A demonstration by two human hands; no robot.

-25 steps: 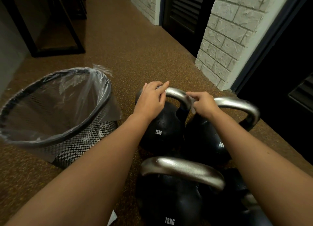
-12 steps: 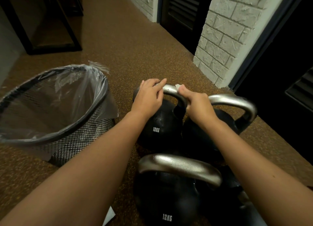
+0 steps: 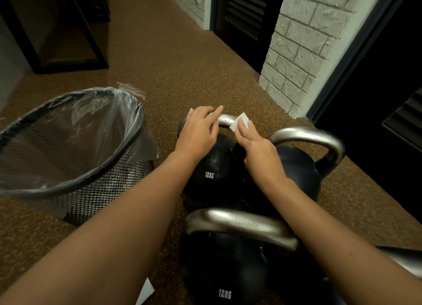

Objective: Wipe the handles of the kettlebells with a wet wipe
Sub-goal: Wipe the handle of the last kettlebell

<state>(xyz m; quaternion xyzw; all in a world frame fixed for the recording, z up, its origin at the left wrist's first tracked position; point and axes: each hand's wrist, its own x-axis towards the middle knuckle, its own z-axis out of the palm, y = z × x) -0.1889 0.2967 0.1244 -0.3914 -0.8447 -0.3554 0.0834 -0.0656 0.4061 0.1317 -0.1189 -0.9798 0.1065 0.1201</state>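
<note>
Several black kettlebells with silver handles stand together on the brown floor. On the handle (image 3: pixel 225 120) of the far left kettlebell (image 3: pixel 211 174), marked 12KG, lies my left hand (image 3: pixel 201 129), fingers laid over its top. My right hand (image 3: pixel 255 142) holds a small white wet wipe (image 3: pixel 239 122) against the right end of that same handle; the wipe sticks out past my fingertips and my thumb is hidden. Another kettlebell (image 3: pixel 296 167) stands to the right, and a nearer one (image 3: pixel 228 282) sits below my arms.
A black mesh waste bin (image 3: pixel 75 181) with a clear plastic liner stands on the left, close to the kettlebells. A white brick pillar (image 3: pixel 303 49) and dark louvred doors are at the right. A white scrap (image 3: pixel 146 291) lies at the bottom edge.
My right hand has moved from the right bend of the handle up to its top, its fingers have straightened, and the wipe now shows. My left hand stays on the handle.
</note>
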